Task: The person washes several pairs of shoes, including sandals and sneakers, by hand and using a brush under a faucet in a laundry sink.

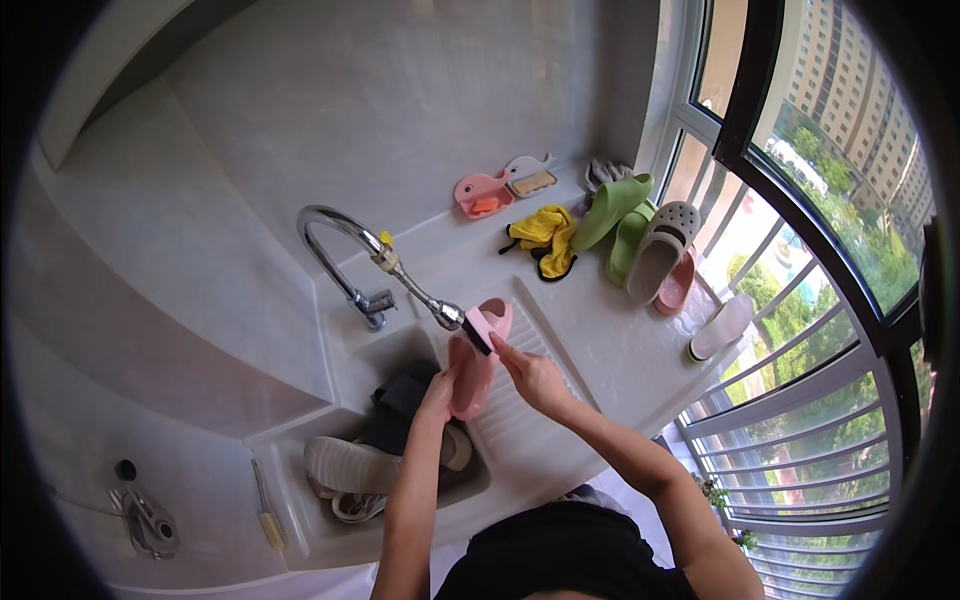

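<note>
My left hand [441, 394] grips the heel end of a pink slide slipper [472, 382], tilted over the right edge of the sink basin. In my right hand [531, 375] is a pink-backed scrub brush [480, 330] with dark bristles. The brush lies against the slipper near its strap. Just left of the brush ends the flexible spout of a chrome faucet [448, 313]; whether water runs cannot be made out. Below my hands, the sink [300, 525] holds white-soled shoes [349, 465] and dark footwear [401, 401], partly hidden by my left forearm.
On the counter's far right are green clogs [616, 210], a grey clog [664, 251], another pink slipper [677, 283] and a pale shoe [721, 328]. Yellow gloves [546, 236] and whale-shaped soap dishes [484, 193] stand near the wall. A long-handled brush [270, 521] rests at the sink's left rim.
</note>
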`<state>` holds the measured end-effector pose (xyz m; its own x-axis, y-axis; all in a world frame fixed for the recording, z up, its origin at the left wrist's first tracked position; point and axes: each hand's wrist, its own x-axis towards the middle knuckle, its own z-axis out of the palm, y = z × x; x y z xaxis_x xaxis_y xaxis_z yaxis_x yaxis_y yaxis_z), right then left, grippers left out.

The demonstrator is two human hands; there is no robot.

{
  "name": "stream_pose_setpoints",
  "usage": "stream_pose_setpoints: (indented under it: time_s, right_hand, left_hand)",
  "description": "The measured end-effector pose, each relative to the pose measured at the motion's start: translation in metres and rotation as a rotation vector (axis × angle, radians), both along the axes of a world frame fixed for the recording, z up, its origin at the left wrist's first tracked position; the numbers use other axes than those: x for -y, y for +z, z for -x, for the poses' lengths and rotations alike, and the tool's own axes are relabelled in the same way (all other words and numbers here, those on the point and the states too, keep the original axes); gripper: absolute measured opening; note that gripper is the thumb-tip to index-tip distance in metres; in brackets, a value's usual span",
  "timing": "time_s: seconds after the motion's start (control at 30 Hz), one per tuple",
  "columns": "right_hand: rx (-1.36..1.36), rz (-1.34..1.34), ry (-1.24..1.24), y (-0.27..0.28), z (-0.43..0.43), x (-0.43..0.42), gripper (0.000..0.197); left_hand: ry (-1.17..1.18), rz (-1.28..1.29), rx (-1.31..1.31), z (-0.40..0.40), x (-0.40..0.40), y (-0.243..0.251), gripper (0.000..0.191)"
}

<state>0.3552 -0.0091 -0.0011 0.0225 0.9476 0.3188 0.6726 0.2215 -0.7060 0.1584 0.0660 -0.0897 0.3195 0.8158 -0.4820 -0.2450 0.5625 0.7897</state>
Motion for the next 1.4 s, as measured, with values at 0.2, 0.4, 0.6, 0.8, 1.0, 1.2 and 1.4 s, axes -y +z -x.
stream_pose_setpoints:
  time_s: [0.2,0.4,0.6,0.8,1.0,1.2,1.4]
  right_hand:
    - [0.268,0.052,-0.053,-0.008,0.016,0.005,0.048]
    - [0.254,0.056,-0.139,-0.007,-0.027,-0.023,0.054]
    - [0.411,0.068,0.032,-0.002,-0.014,0.009,0.048]
    - [0.348,0.020,-0.033,-0.011,-0.005,0.008,0.057]
    - [0.340,0.023,-0.140,-0.002,-0.013,0.013,0.050]
    - [0.541,0.221,-0.028,-0.014,-0.015,0.029,0.057]
    - [0.223,0.314,-0.118,-0.001,0.004,-0.020,0.051]
  left_hand:
    - [-0.106,0.159,0.064,-0.012,-0.022,-0.010,0.039]
    - [-0.219,0.168,0.084,-0.024,-0.036,0.011,0.034]
    - [-0.166,0.270,0.207,-0.026,-0.039,0.010,0.035]
    - [-0.274,0.354,0.262,-0.024,-0.055,-0.014,0.041]
    - [0.075,0.155,0.259,-0.039,-0.052,-0.012,0.035]
    - [0.185,-0.152,0.083,-0.082,-0.021,0.025,0.062]
    - [0.107,-0.062,0.043,-0.079,0.005,0.012,0.081]
